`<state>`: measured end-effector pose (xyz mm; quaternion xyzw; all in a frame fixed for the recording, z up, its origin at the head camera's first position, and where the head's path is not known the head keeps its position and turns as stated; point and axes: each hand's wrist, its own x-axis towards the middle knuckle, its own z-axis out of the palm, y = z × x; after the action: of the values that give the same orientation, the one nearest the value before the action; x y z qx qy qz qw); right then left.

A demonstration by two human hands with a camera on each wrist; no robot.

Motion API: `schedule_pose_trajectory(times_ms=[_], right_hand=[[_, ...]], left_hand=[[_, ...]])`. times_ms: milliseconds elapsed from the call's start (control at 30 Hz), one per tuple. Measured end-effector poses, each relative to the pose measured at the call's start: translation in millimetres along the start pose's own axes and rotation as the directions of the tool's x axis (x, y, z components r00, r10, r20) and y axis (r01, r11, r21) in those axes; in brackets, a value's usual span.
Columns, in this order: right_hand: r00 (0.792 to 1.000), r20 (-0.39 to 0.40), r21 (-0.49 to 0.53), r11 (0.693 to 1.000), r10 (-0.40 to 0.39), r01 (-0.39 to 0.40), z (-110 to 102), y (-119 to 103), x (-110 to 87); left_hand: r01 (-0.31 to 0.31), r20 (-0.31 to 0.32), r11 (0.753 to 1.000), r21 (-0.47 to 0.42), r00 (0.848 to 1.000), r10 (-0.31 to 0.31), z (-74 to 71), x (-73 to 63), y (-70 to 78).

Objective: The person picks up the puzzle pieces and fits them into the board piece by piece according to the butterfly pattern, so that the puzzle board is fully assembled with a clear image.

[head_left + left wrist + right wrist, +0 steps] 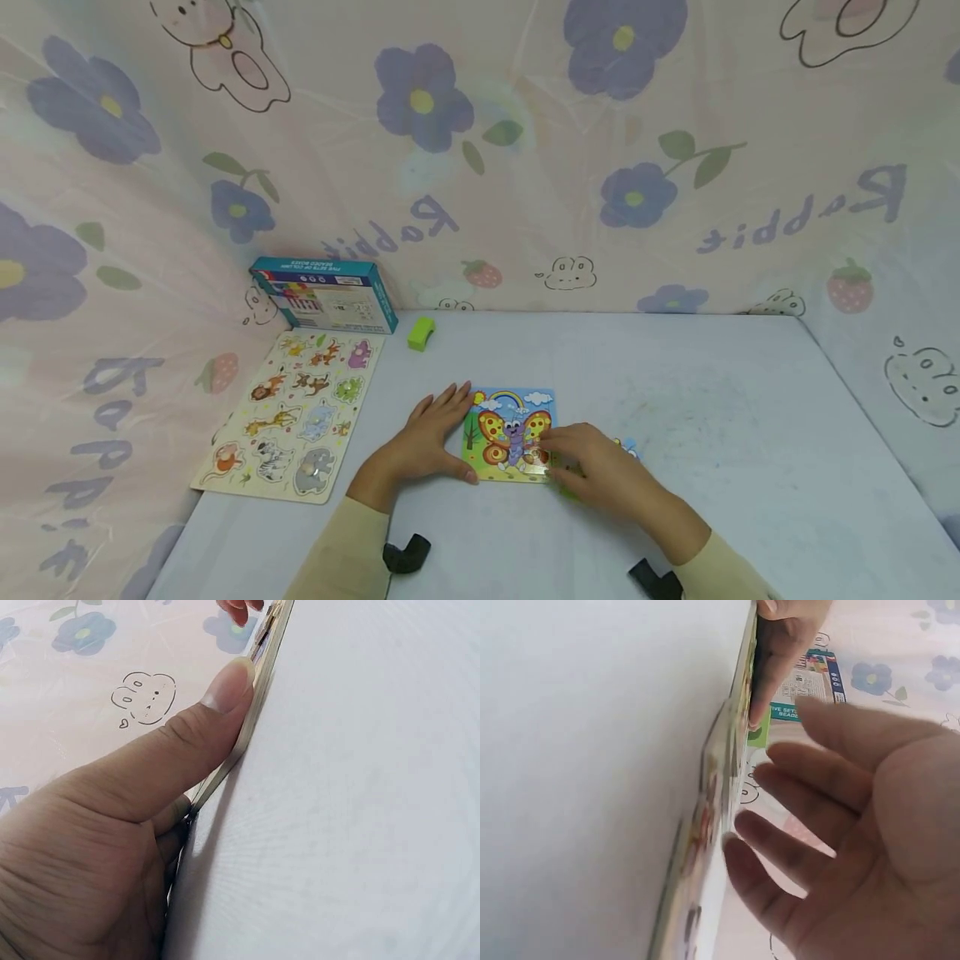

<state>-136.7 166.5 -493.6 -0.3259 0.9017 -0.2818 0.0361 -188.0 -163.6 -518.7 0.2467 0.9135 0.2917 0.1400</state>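
A small square butterfly puzzle (pixel 512 425) lies flat on the table between both hands. My left hand (pixel 423 442) rests at its left side, fingers stretched to the upper corner and thumb at the lower one. In the left wrist view the thumb (pixel 225 686) lies along the puzzle's pale edge. My right hand (pixel 607 471) reaches over the puzzle's lower right, fingertips right at the picture. Seen from the right wrist, its fingers (pixel 802 795) are loosely bent and the thumb stands apart, with nothing between them. Partly hidden under that hand lies a colourful piece (pixel 628 447) with blue on it.
An animal puzzle board (pixel 288 425) lies at the left. Behind it a teal-edged box (pixel 326 296) leans near the cloth backdrop, with a green block (pixel 422 333) beside it. A black strap end (pixel 407 554) sticks out from the left sleeve, another (pixel 655 579) from the right.
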Motion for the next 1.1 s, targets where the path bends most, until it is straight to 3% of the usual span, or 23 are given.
schedule_pose_trajectory(times_ms=[100, 233, 500, 833, 967, 1100], right_hand=[[0.996, 0.074, -0.108, 0.992, -0.053, 0.061, -2.9, -3.5, -4.8], [0.991, 0.130, -0.167, 0.984, -0.033, 0.055, -4.9, -7.1, -9.6], [0.984, 0.177, -0.190, 0.981, 0.007, 0.028, -8.6, -14.0, -11.3], [0.982, 0.191, -0.278, 0.959, 0.005, 0.050, -8.7, -20.5, -7.2], [0.986, 0.166, -0.215, 0.975, -0.013, 0.049, -8.8, -16.6, -7.1], [0.992, 0.128, -0.035, 0.999, -0.006, 0.011, -11.3, -5.0, -11.0]], left_hand=[[0.000, 0.001, 1.000, 0.009, 1.000, 0.000, -0.8, -0.7, 0.6], [0.000, 0.000, 1.000, 0.011, 1.000, 0.000, -1.4, -0.9, 0.5], [-0.006, 0.000, 1.000, 0.004, 1.000, 0.006, -1.5, 0.4, 0.3], [-0.004, 0.002, 1.000, 0.000, 1.000, 0.004, -2.0, 0.5, 0.9], [0.000, 0.003, 1.000, 0.003, 1.000, 0.000, -1.7, 0.0, 0.8], [-0.002, 0.006, 1.000, 0.003, 1.000, 0.002, -1.6, -0.3, 1.8]])
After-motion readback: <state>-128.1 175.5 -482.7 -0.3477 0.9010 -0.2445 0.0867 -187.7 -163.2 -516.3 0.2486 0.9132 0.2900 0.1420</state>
